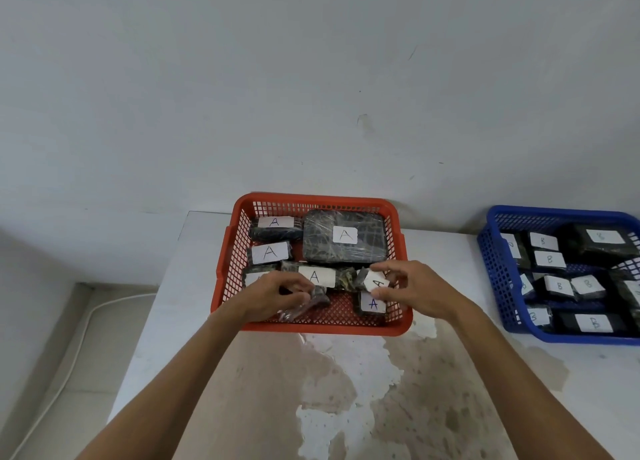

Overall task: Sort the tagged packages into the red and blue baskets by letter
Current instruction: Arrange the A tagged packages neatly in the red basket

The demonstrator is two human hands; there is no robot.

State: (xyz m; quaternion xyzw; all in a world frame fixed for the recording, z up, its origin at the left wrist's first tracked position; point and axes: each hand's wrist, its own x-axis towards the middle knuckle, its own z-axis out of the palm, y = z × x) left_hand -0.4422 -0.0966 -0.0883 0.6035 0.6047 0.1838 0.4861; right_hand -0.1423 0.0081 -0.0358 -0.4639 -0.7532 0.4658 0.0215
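The red basket (313, 326) stands at the middle of the table and holds several dark wrapped packages with white tags marked A, the largest (344, 236) at its back right. My left hand (277, 295) reaches over the front left of the basket and grips a small dark package (311, 303) with its tag hidden. My right hand (412, 291) is over the front right and pinches a small package tagged A (372, 281), just above another A package (372, 303). The blue basket (498, 286) at the right holds several packages tagged B.
The table top (346, 390) is white with worn brown patches in front of me. A white wall (311, 78) rises right behind both baskets. Left of the table lies the floor, with a white cable (83, 335) running along it.
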